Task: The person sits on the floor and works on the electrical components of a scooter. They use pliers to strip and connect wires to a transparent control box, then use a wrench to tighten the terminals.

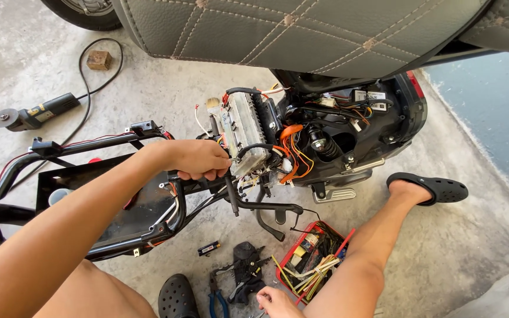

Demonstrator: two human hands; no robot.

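Observation:
My left hand (198,159) is closed in a fist around a slim tool. The tool's thin metal tip points at the silver finned controller box (244,131) on the stripped scooter frame (78,146). Orange and other coloured wires (293,154) hang next to the box, beside the rear shock spring (323,143). My right hand (275,301) is low at the bottom edge, over tools on the floor between the blue-handled pliers (216,301) and the red tool tray (314,259). Its fingers are curled, and whether it holds anything is hidden.
A quilted grey seat (301,29) is raised overhead. An angle grinder (30,115) with its black cable and a wood block (99,59) lie on the concrete at left. There is a black glove (247,268), a loose black clog (177,297), and my foot in a clog (437,188) at right.

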